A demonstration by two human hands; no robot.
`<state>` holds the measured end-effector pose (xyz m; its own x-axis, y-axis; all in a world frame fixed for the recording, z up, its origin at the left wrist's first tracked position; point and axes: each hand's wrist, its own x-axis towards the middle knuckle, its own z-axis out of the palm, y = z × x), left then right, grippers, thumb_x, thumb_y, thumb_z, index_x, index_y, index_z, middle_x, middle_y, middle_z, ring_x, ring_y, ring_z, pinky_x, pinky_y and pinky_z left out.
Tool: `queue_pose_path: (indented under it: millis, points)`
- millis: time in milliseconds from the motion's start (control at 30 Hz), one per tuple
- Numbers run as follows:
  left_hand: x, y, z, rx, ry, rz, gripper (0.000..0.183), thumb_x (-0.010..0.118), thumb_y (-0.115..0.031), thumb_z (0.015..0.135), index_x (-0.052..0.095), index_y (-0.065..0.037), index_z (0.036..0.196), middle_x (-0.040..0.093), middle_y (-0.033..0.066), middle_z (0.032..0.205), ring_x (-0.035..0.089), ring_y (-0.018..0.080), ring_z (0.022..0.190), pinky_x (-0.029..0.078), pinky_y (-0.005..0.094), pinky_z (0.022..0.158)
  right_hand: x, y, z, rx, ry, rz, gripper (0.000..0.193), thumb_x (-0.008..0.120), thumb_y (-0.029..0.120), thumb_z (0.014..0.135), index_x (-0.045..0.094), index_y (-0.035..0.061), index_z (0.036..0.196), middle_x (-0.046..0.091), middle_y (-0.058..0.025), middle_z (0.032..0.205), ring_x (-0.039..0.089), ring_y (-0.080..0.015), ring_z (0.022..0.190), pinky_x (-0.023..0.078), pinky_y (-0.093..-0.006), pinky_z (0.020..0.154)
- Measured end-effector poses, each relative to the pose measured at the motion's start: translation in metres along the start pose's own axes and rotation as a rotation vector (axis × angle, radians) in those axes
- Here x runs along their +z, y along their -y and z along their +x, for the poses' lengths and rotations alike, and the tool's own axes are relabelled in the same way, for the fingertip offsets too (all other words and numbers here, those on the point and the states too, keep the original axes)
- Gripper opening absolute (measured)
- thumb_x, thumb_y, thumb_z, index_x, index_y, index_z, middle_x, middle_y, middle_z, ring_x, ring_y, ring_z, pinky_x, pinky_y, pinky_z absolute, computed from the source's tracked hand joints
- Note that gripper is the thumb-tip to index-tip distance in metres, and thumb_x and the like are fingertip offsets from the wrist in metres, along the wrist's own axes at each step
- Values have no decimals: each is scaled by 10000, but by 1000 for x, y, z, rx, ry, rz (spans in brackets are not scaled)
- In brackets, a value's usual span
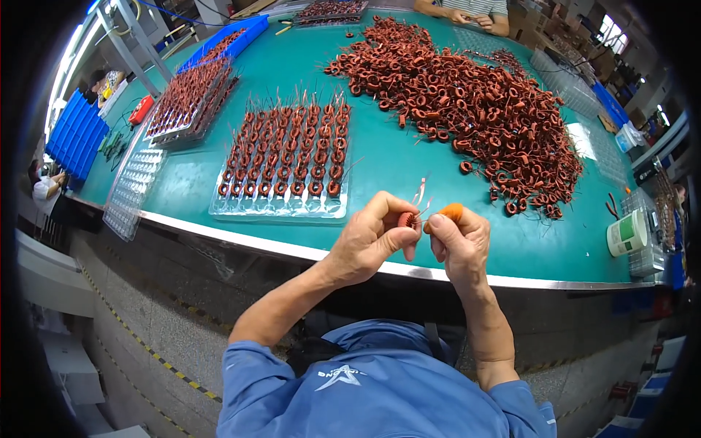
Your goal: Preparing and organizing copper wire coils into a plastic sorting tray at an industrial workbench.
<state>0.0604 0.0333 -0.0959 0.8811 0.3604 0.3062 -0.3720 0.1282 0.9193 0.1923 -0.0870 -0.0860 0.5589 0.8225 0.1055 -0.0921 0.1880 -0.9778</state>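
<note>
Above the front edge of the green table, my left hand [365,244] pinches a small red-brown toroidal coil [407,219] between thumb and fingers. Thin wire leads [420,194] stick up from the coil. My right hand [466,244] is closed close beside it, an orange finger cot [451,212] on one finger, its fingertips pinching a lead that runs from the coil. To the left of my hands lies a clear plastic tray [281,208] with rows of similar coils, leads upward. A large heap of loose coils [467,102] spreads beyond my right hand.
Stacked filled trays [191,102] and a blue bin [244,36] stand at the far left. A bare clear tray [134,188] overhangs the front edge. At right are a white tub [626,233] and pliers [612,206]. Another person's hands [471,18] work across the table.
</note>
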Motion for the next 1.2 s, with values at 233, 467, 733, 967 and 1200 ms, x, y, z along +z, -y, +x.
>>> queue_pose_path:
  millis: [233, 467, 733, 967, 1200]
  points:
    - [-2, 11, -6, -67, -22, 89, 237, 425, -153, 1008, 440, 13, 1175, 565, 128, 893, 606, 185, 698, 509, 289, 680, -1, -17, -4, -85, -16, -107, 197, 638, 169, 884, 638, 6, 775, 539, 4, 555, 460, -43, 464, 330, -196, 419]
    - [-1, 12, -12, -158, -97, -186, 221, 424, -164, 1010, 446, 10, 1144, 567, 99, 842, 608, 158, 672, 491, 255, 656, -1, -24, 2, 65, 62, 7, 225, 644, 218, 892, 626, 4, 822, 547, -9, 578, 456, -58, 470, 340, -200, 433]
    - [-8, 8, -17, -223, -127, -194, 187, 495, -142, 980, 477, -3, 1104, 585, 111, 807, 601, 187, 598, 502, 270, 572, -2, -33, -2, 122, -71, 200, 428, 614, 386, 919, 560, -9, 1076, 579, -43, 685, 495, -76, 519, 396, -202, 484]
    - [-7, 13, -24, -263, -203, -253, 152, 504, -129, 970, 508, -19, 1075, 592, 98, 775, 592, 165, 555, 496, 253, 527, 7, -41, -4, 79, 25, 231, 405, 705, 188, 867, 514, -12, 1162, 613, -74, 771, 536, -85, 573, 408, -191, 504]
    - [-52, 11, -34, 78, -401, 327, 67, 555, -44, 936, 595, -13, 979, 594, 58, 899, 607, 127, 783, 481, 231, 732, -12, -49, -17, -90, -156, -91, 371, 632, 84, 907, 482, -24, 1228, 606, -64, 866, 547, -66, 620, 457, -176, 560]
